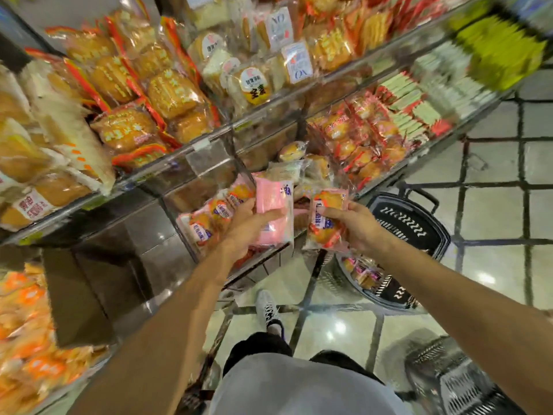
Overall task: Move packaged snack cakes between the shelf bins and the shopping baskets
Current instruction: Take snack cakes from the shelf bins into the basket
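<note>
Nearest the camera, a grey-shirted torso and two bare forearms reach forward over a tiled floor (pixel 493 205), with one patterned shoe (pixel 267 308) below them. The left hand (pixel 250 224) has its fingers curled round a pink snack cake packet (pixel 273 212), thumb on the packet's left edge and fingers across its face, so the lower left part of the wrapper is hidden behind the hand. The right hand (pixel 354 224) pinches a clear-wrapped golden snack cake (pixel 326 221), thumb pressed on the label at the front and fingers wrapped behind; the packet's right side is covered by the palm. The two packets sit just beside each other, nearly touching, above the front edge of the lowest shelf bin (pixel 209 226), which holds more pink-edged cakes at its left side. To the right of the right hand, on the floor, stands a black shopping basket (pixel 401 232) with a few wrapped cakes visible at its near wall; its near rim is partly hidden by the right wrist. A second basket (pixel 454 381) lies at the lower right, cut off by the frame edge and blurred. Farther off, the middle shelf (pixel 374 136) carries red-wrapped cakes and pale green packets, and the upper shelf (pixel 149 94) is stacked with orange-trimmed golden cakes and white-labelled ones. The far right end of the shelves is smeared by motion blur, and the print there is unreadable.
</note>
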